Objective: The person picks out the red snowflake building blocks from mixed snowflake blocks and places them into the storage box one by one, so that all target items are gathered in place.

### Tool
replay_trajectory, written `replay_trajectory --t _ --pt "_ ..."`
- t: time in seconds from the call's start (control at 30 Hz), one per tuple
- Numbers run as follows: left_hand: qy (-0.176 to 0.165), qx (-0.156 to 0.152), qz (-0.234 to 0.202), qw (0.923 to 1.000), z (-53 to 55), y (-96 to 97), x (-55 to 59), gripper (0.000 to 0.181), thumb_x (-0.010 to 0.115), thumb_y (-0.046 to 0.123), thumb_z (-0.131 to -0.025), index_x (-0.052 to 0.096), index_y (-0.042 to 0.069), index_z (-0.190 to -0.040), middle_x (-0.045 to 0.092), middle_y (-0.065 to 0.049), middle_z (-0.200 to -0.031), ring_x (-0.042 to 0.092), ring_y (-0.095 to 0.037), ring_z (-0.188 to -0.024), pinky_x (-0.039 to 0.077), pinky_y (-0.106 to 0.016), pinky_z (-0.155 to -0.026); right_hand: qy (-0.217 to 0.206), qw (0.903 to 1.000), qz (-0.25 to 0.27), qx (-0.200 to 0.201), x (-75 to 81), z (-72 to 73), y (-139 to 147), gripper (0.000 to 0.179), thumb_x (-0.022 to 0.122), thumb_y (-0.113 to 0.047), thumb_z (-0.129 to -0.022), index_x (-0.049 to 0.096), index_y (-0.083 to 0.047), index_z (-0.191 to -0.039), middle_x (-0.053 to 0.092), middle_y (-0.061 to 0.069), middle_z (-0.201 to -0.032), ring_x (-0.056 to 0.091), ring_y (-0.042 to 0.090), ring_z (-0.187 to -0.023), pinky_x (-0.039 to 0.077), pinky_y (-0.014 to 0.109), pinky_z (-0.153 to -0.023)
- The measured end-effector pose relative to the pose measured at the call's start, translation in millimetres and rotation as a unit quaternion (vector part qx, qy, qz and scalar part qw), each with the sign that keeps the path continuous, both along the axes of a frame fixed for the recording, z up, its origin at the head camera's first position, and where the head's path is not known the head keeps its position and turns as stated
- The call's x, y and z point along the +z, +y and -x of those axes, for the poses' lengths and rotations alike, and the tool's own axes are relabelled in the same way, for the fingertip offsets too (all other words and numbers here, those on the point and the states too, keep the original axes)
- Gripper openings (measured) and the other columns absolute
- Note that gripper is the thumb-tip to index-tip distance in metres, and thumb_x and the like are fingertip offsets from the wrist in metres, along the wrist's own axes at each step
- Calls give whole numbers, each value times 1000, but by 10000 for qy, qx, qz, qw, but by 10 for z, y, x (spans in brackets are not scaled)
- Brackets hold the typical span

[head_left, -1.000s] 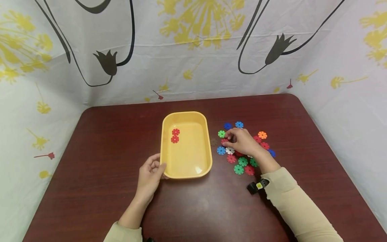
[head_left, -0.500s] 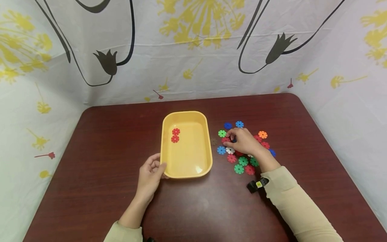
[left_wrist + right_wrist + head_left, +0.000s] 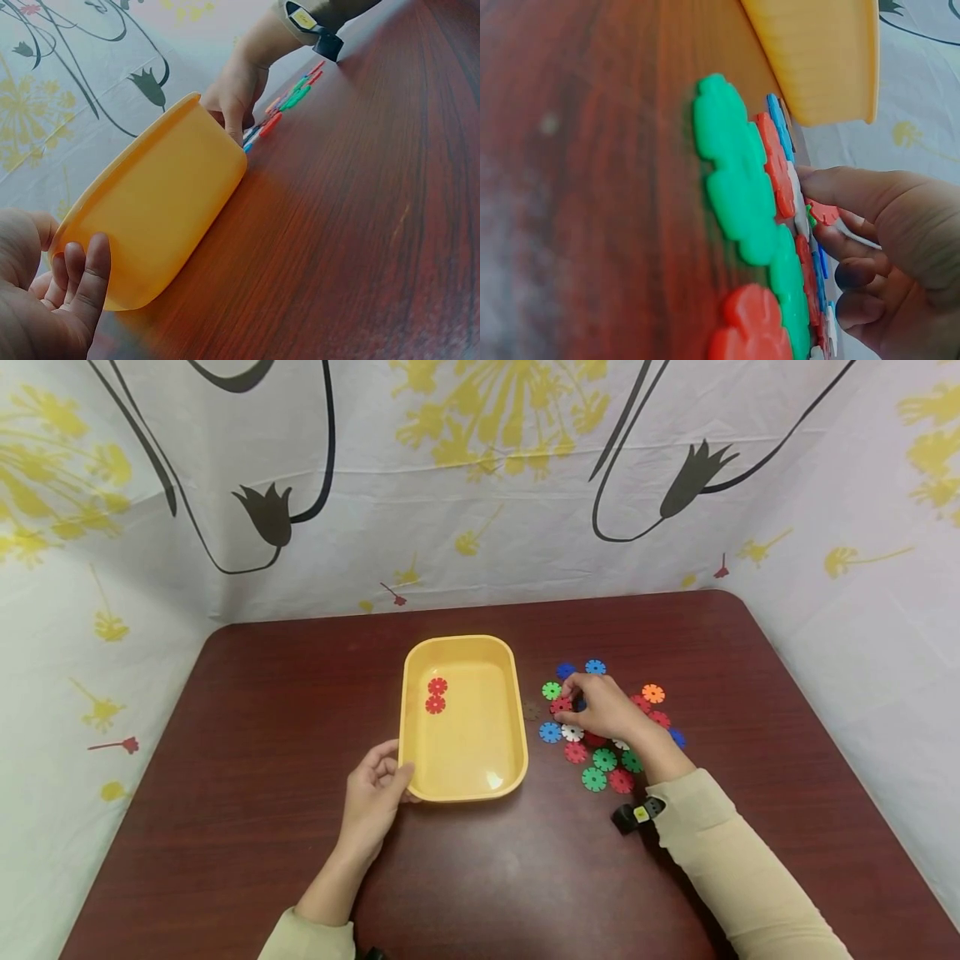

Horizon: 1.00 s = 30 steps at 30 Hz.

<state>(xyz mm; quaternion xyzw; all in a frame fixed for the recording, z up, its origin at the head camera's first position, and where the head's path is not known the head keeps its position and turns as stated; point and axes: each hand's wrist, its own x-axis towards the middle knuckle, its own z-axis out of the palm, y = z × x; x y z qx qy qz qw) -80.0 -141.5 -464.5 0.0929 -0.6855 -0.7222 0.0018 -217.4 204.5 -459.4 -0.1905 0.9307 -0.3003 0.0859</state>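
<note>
My left hand [image 3: 372,797] grips the near-left corner of a yellow plastic tray [image 3: 462,798], thumb over the rim and fingers against the outer wall. Two red notched discs [image 3: 437,695] lie inside, towards its left side. To the right of the tray, my right hand [image 3: 603,706] reaches over a spread of colourful flower-shaped discs. Between its thumb and index finger is a red disc [image 3: 824,212], tilted up in the right wrist view; it appears pinched. Close by lie a light green disc [image 3: 551,691], a blue one [image 3: 550,732] and a white one [image 3: 572,733]. The hand hides some discs beneath it.
Green discs [image 3: 604,760] and an orange disc [image 3: 653,693] lie among others around the right hand. A brown disc [image 3: 531,710], hard to see on the dark wooden table [image 3: 300,693], is beside the tray's right wall. Patterned cloth [image 3: 480,552] hangs behind the table.
The right thumb and index finger have shifted slightly about the red disc, which shows more fully now. The left hand and the tray have stayed in place.
</note>
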Motion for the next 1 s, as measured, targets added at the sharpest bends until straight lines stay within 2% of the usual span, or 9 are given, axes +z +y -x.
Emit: replay_trajectory --t 0.1,0.37,0.53,1.0 --pt "24 -1 -4 10000 2 2 1 39 61 -5 -96 54 -2 -134 57 -15 -81 61 -13 -62 60 -27 -57 -23 9999 97 30 2 -4 1 30 82 -19 -88 61 -5 -103 65 7 -91 57 20 -76 54 31 -65" --pt "9 0 11 10000 0 -5 -5 39 60 -6 -96 54 -2 -134 57 -16 -81 62 -13 -61 60 -26 -57 26 9997 11 245 16 -8 24 39 83 -18 -87 64 -2 -117 66 7 -95 55 16 -69 54 30 -63" --pt "5 -2 15 10000 1 -7 -9 39 60 -6 -96 54 -2 -134 57 -17 -82 62 -14 -61 59 -26 -57 68 9994 -45 328 11 4 31 37 82 -19 -88 68 -1 -116 68 6 -93 54 14 -67 54 30 -63" --pt "-13 -17 -80 10000 3 -5 -15 39 60 -6 -96 53 -2 -134 57 -17 -83 61 -13 -62 60 -26 -57 280 9994 134 182 14 15 8 36 80 -23 -89 69 1 -113 65 4 -87 53 15 -66 52 31 -62"
